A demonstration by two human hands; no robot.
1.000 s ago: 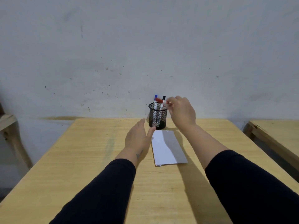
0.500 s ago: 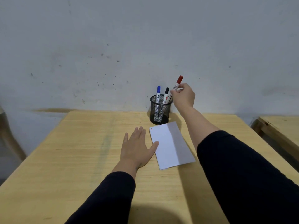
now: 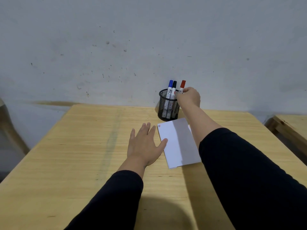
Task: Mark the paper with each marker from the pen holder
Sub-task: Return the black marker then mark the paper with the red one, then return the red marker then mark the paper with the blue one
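Right hand (image 3: 188, 96) reaches to the pen holder (image 3: 168, 105) at the table's (image 3: 74, 146) far edge, pinching the red marker (image 3: 182, 86); left hand (image 3: 144, 145) lies flat, fingers spread, thumb on the paper (image 3: 178, 143)

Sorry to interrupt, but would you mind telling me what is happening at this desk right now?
A person sits at a wooden table. Their right hand grips the red marker at the rim of the black mesh pen holder, where a blue marker and a black marker stand. Their left hand lies flat, its thumb on the white paper, which bears small marks in its far left corner.
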